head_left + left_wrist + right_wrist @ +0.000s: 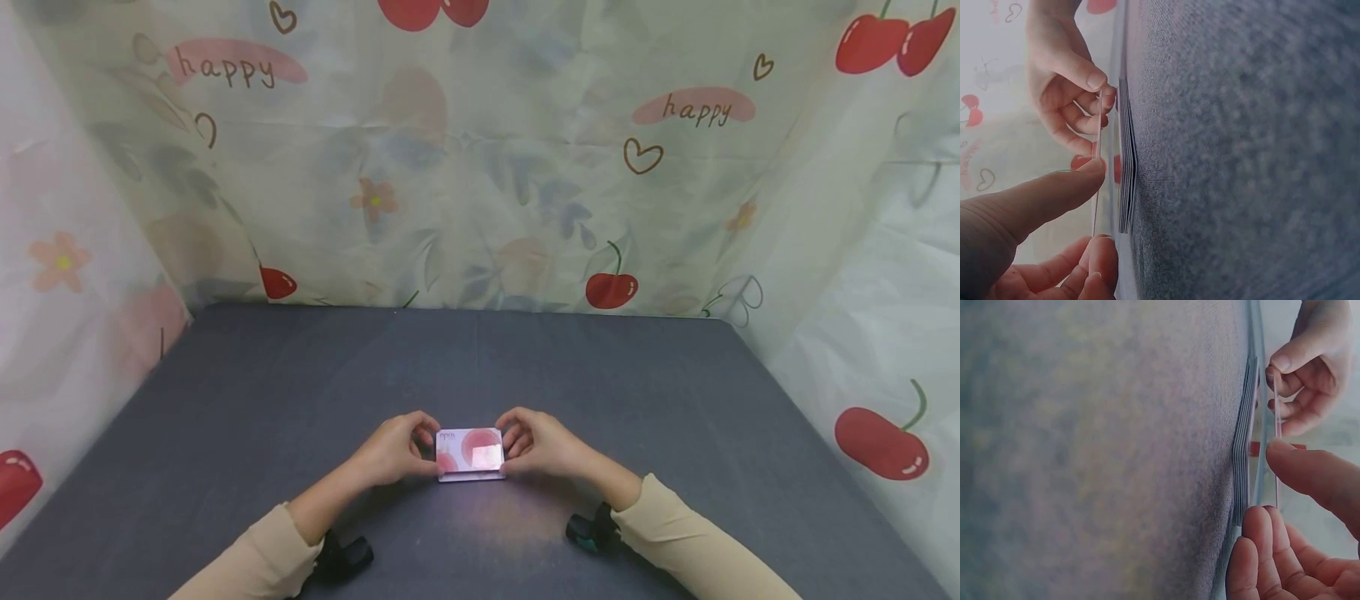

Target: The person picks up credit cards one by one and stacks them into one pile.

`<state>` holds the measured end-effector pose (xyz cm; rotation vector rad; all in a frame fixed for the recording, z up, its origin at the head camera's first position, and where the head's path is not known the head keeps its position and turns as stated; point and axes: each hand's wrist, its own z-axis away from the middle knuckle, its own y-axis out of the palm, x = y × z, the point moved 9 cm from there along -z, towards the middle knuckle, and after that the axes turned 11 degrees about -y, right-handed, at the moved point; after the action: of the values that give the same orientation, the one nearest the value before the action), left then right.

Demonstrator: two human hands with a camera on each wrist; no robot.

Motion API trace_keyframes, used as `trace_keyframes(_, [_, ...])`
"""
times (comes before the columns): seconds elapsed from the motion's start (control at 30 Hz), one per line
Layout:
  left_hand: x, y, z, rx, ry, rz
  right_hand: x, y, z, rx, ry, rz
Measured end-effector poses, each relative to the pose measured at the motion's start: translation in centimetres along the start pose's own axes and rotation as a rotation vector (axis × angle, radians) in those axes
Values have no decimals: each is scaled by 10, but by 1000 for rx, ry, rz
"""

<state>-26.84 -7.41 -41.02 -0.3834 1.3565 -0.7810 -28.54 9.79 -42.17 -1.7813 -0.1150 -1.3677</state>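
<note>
Between the two hands is a thin card [457, 450] with pink circles on a pale face and a bright glare spot. My left hand [393, 450] pinches its left end, and my right hand [547, 446] pinches its right end. In both wrist views the card [1097, 206] appears edge-on, held slightly above a low stack of cards [1126, 181]. That stack [1244, 456] lies on the dark cloth, apart from the held card. From the head, only the near edge of the stack shows below the card.
Dark grey cloth [450, 358] covers the table. Printed curtains [495, 158] with cherries and hearts hang behind and at both sides. A black wrist device [348, 558] sits at the left sleeve, another device [592, 529] at the right.
</note>
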Motion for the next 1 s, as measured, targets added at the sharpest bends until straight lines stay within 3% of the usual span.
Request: trace_keyframes(1.0, [1,7,0,22,6,-38,0,4,1,43,-25,40])
